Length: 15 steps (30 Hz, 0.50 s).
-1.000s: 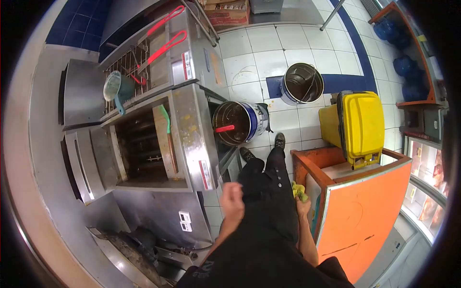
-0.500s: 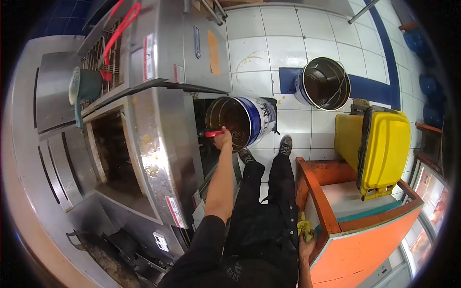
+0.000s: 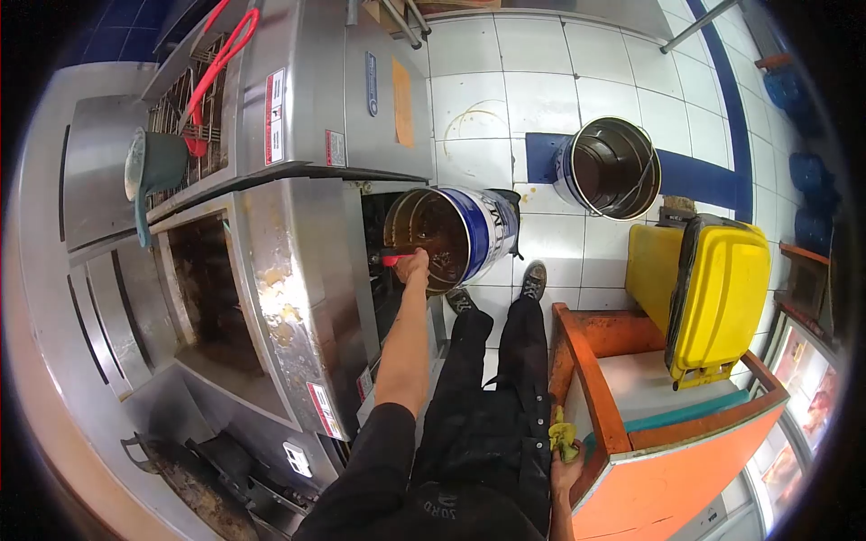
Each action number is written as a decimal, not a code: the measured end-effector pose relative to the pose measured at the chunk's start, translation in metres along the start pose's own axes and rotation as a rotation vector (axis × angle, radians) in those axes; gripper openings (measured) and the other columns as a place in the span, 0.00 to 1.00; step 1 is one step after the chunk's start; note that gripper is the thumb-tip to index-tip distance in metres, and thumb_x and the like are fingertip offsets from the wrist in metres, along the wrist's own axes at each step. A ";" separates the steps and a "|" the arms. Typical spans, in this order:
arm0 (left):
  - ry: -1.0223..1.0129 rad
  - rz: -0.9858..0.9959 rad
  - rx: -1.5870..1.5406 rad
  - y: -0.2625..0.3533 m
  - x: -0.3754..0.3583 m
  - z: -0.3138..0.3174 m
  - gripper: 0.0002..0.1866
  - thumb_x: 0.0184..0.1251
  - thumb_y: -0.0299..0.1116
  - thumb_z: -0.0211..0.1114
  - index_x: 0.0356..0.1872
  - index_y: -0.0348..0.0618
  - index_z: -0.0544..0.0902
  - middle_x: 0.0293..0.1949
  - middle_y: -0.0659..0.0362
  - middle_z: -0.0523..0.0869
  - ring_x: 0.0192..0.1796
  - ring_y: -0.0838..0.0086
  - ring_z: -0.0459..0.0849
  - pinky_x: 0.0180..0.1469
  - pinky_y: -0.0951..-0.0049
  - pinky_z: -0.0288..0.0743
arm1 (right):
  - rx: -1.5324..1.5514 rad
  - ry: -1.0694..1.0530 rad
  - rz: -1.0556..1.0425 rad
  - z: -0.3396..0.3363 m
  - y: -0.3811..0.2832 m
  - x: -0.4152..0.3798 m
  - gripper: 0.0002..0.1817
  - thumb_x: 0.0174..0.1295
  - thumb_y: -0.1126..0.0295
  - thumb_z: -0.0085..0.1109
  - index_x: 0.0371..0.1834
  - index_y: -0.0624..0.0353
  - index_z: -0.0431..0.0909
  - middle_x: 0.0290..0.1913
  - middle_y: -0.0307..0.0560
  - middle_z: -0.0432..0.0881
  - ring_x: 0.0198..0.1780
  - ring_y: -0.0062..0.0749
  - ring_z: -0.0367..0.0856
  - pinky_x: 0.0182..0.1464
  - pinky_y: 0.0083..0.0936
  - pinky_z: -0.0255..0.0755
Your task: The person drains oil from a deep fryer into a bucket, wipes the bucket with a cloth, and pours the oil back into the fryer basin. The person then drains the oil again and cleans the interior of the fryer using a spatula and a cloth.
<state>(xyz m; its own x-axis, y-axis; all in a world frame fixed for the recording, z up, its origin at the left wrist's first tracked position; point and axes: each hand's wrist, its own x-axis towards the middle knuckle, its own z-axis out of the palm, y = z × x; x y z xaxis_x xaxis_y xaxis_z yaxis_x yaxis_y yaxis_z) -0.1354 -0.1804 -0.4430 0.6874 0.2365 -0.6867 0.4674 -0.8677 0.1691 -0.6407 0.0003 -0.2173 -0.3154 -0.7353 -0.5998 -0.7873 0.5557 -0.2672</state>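
Observation:
My left hand [image 3: 414,269] is closed around a red handle [image 3: 393,259] at the open lower front of the steel fryer [image 3: 311,243]. Just beyond that hand, a blue and white metal bucket [image 3: 483,227] leans with its mouth facing the fryer opening. Brown liquid shows inside it, its surface partly behind my hand. Low at my right side, my right hand [image 3: 566,471] grips a crumpled yellow-green cloth [image 3: 564,438], beside the orange cabinet.
A second metal bucket [image 3: 563,171] with dark contents stands on the white tiled floor [image 3: 469,86]. To the right are a yellow lidded bin [image 3: 720,302] and an orange cabinet [image 3: 690,473]. On the fryer top sit a grey-green jug [image 3: 162,164] and a red-handled tool [image 3: 230,50].
The whole view has shifted slightly, with the buckets a little lower in the picture. My left hand stays on the red handle, and the cloth remains in my right hand.

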 end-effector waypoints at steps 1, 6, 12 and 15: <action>0.006 0.003 0.001 -0.005 0.010 0.004 0.20 0.59 0.46 0.65 0.33 0.33 0.82 0.25 0.51 0.86 0.25 0.61 0.87 0.29 0.63 0.81 | 0.000 -0.002 -0.002 -0.001 -0.005 -0.001 0.25 0.49 0.73 0.68 0.53 0.59 0.72 0.47 0.56 0.81 0.51 0.48 0.80 0.55 0.37 0.72; 0.012 0.017 -0.001 -0.040 0.022 0.008 0.24 0.57 0.43 0.68 0.41 0.29 0.77 0.31 0.48 0.87 0.32 0.58 0.88 0.37 0.61 0.83 | 0.003 -0.025 0.030 -0.004 -0.012 0.001 0.25 0.50 0.72 0.69 0.52 0.59 0.73 0.48 0.57 0.81 0.51 0.52 0.80 0.55 0.39 0.72; 0.170 0.157 0.448 -0.068 -0.014 -0.049 0.37 0.53 0.33 0.70 0.58 0.26 0.59 0.50 0.37 0.81 0.53 0.45 0.82 0.58 0.55 0.77 | 0.060 -0.030 0.060 -0.006 -0.026 0.004 0.24 0.50 0.72 0.69 0.52 0.59 0.73 0.46 0.57 0.81 0.50 0.51 0.81 0.54 0.39 0.72; 0.190 0.181 0.490 -0.073 -0.013 -0.056 0.34 0.52 0.29 0.71 0.57 0.31 0.62 0.47 0.38 0.82 0.51 0.46 0.83 0.56 0.56 0.79 | 0.000 -0.021 0.013 -0.003 -0.010 0.005 0.23 0.51 0.73 0.68 0.51 0.60 0.73 0.47 0.57 0.81 0.50 0.48 0.81 0.54 0.37 0.72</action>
<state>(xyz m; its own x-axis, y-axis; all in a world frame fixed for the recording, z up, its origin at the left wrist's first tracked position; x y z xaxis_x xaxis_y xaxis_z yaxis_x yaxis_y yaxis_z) -0.1472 -0.0959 -0.4061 0.8421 0.0995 -0.5301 0.0498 -0.9930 -0.1073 -0.6366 -0.0103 -0.2155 -0.3139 -0.7198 -0.6192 -0.7833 0.5649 -0.2595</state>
